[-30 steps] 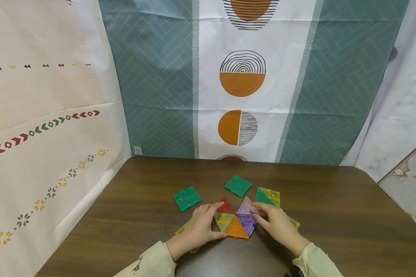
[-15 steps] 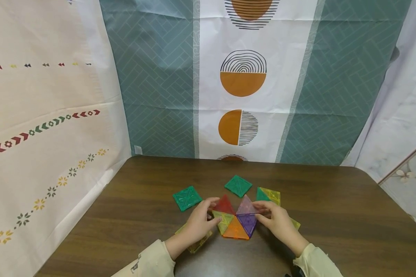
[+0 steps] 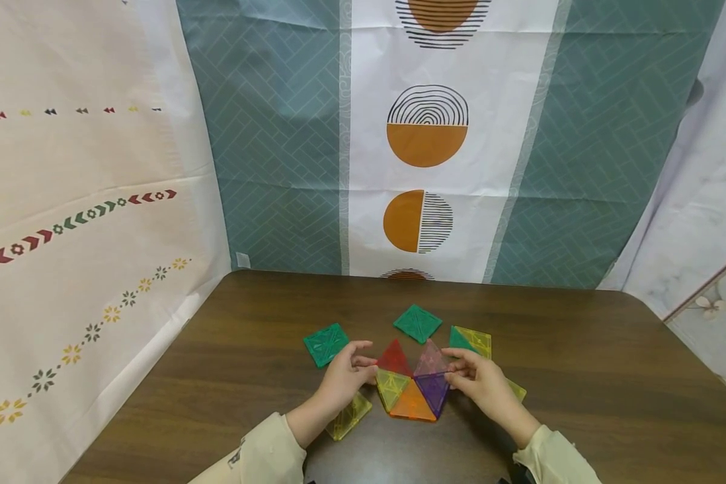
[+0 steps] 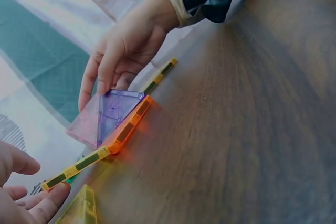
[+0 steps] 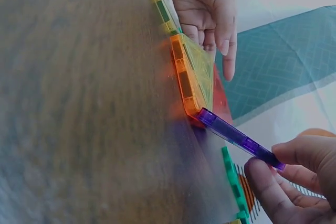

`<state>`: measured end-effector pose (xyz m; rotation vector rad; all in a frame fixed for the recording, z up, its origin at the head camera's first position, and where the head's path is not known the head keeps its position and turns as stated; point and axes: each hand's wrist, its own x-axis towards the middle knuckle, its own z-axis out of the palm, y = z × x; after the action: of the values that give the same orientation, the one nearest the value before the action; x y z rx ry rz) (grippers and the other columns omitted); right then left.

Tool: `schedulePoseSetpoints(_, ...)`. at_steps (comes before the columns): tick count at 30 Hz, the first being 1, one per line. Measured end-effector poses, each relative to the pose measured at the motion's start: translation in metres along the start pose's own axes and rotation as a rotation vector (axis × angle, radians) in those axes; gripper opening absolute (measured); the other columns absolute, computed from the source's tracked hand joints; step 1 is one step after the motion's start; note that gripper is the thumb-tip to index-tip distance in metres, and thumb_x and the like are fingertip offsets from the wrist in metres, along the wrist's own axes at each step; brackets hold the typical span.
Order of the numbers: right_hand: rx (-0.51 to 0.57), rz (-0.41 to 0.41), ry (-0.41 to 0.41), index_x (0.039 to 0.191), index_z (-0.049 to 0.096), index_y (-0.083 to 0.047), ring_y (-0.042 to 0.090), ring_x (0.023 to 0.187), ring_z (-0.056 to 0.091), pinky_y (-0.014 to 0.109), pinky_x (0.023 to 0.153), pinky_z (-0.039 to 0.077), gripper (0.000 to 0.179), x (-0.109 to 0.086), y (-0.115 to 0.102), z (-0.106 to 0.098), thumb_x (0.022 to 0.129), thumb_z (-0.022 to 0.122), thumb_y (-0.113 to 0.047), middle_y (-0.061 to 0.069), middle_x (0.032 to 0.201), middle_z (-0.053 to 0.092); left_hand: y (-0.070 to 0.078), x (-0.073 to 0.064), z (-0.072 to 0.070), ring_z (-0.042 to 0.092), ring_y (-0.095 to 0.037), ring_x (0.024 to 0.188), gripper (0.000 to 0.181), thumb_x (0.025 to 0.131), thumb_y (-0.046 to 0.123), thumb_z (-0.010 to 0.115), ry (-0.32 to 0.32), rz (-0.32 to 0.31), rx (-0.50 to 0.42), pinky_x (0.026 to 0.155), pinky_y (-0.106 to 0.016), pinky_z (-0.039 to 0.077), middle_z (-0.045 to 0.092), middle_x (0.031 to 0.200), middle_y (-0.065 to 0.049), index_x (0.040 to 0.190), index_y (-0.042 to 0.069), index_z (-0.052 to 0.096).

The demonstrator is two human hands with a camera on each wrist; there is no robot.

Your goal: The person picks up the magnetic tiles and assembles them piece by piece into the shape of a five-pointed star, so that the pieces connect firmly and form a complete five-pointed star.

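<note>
Triangular magnetic tiles make a fan in mid-table: a red tile [image 3: 394, 359], a yellow tile [image 3: 391, 388], an orange tile [image 3: 413, 403], a purple tile [image 3: 432, 390] and a pale pink tile [image 3: 431, 358]. At the fan's right side, my right hand [image 3: 482, 384] pinches the purple tile's outer corner between thumb and finger; it tilts up from the orange tile in the right wrist view. My left hand [image 3: 341, 378] is at the left side, its thumb touching the yellow tile's raised outer corner in the left wrist view, the other fingers loosely extended.
Behind the fan lie two green square tiles, a left one [image 3: 327, 344] and a back one [image 3: 418, 323]. A green-and-yellow square [image 3: 474, 341] is at back right. Yellow tiles lie beside both hands, the left one [image 3: 352, 415] partly under the wrist. Patterned cloths surround the brown table [image 3: 266, 323].
The left hand has loosened from around the red and yellow tiles and drawn back left, uncovering more of the yellow tile below it. The right hand stays at the purple and pink tiles.
</note>
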<state>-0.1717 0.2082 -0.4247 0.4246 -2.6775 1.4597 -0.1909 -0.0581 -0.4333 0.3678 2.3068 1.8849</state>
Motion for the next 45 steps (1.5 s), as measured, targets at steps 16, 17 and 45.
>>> schedulePoseSetpoints(16,0.143,0.029,-0.126,0.129,0.052,0.012,0.007,0.065,0.063,0.027,0.061,0.058,0.043,-0.0017,-0.0032,0.0006,0.092,0.062,-0.008,0.015,0.087,0.065,-0.0049,0.0004,0.0061,0.058,-0.013,0.074,0.037,0.093,-0.002,0.057,0.012,-0.008,-0.007,0.069,-0.033,0.056,0.058,0.099,-0.015,0.130,-0.003,0.053)
schedulePoseSetpoints(17,0.149,0.027,-0.127,0.130,0.051,0.012,0.007,0.064,0.063,0.027,0.061,0.058,0.044,-0.0019,-0.0031,0.0006,0.092,0.062,-0.008,0.016,0.088,0.065,-0.0050,0.0005,0.0062,0.058,-0.013,0.074,0.037,0.093,-0.001,0.057,0.012,-0.009,-0.008,0.069,-0.032,0.056,0.058,0.099,-0.015,0.129,-0.003,0.053)
schedulePoseSetpoints(45,0.206,0.003,-0.034,0.131,0.049,0.012,0.006,0.061,0.061,0.029,0.059,0.057,0.043,-0.0033,-0.0080,-0.0005,0.094,0.059,-0.006,0.023,0.091,0.066,0.0002,0.0005,0.0076,0.056,-0.012,0.075,0.034,0.091,-0.003,0.058,0.077,0.030,-0.085,0.065,-0.025,0.054,0.059,0.097,-0.016,0.125,-0.003,0.056)
